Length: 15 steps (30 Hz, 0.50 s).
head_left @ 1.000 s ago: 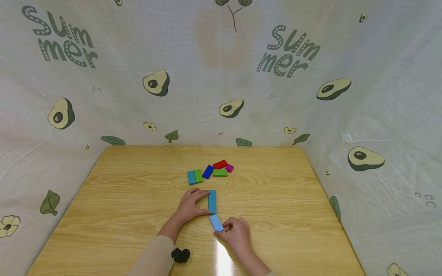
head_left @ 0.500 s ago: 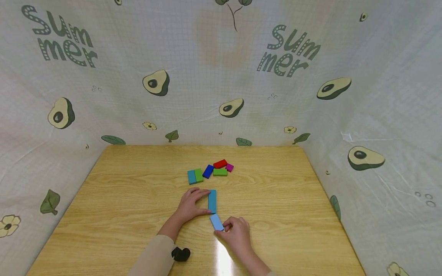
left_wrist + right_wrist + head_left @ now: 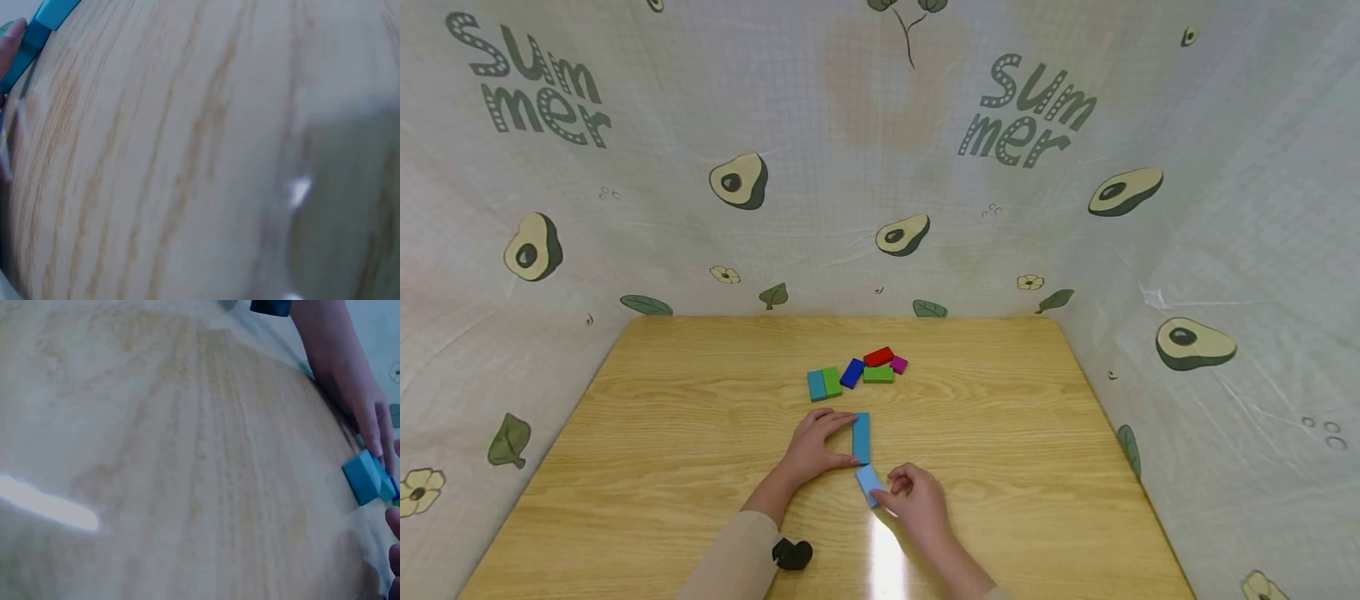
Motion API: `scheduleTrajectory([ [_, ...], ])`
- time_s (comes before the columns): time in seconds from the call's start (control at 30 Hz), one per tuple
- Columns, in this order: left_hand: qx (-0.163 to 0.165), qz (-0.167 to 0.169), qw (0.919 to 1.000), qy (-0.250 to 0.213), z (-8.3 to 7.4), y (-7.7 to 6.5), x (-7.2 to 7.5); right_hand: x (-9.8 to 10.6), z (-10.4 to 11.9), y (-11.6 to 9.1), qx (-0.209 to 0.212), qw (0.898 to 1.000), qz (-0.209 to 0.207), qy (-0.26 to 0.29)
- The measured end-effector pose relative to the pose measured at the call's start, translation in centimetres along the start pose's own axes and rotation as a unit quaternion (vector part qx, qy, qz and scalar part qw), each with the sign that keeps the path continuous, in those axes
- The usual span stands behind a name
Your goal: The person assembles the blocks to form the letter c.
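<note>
My left hand (image 3: 812,446) grips a long blue block (image 3: 861,438) lying on the table, thumb at its near end and fingertips at its far end. A shorter light blue block (image 3: 868,483) lies at an angle against that near end. My right hand (image 3: 917,504) touches the light blue block with its thumb, while its other fingers are bent and apart from it. In the left wrist view, the left thumb presses the long blue block (image 3: 30,53) beside the light blue block (image 3: 57,11). In the right wrist view, fingertips show at the edge near the light blue block (image 3: 362,478).
Beyond the hands lie a teal block (image 3: 816,386), a green block (image 3: 831,382), a dark blue block (image 3: 852,373), another green block (image 3: 878,376), a red block (image 3: 878,357) and a magenta block (image 3: 898,364). A patterned cloth (image 3: 820,108) encloses the wooden table (image 3: 1015,433).
The right hand's index finger has come away from the light blue block and its thumb has shifted onto the block's top or side. The light blue block has turned slightly. The left hand is unchanged.
</note>
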State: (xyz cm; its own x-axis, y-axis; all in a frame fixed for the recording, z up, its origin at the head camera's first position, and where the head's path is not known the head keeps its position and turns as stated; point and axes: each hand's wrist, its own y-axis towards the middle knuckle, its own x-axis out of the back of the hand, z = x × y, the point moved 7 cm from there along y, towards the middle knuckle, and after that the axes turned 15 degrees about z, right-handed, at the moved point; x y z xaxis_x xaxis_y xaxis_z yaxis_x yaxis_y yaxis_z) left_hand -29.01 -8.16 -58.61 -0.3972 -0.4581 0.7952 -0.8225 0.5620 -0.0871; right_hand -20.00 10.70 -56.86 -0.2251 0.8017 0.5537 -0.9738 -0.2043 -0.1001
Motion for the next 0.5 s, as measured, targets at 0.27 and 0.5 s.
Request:
scheduleTrajectory([
  [0.27, -0.002, -0.001, 1.0, 0.007, -0.1, 0.0, 0.1, 2.8, 1.2, 3.4, 0.008, 0.998, 0.021, 0.057],
  [0.5, -0.009, -0.003, 0.9999, 0.012, 0.0, -0.1, 0.0, 4.3, 2.0, 7.0, 0.034, 0.998, 0.033, 0.049],
])
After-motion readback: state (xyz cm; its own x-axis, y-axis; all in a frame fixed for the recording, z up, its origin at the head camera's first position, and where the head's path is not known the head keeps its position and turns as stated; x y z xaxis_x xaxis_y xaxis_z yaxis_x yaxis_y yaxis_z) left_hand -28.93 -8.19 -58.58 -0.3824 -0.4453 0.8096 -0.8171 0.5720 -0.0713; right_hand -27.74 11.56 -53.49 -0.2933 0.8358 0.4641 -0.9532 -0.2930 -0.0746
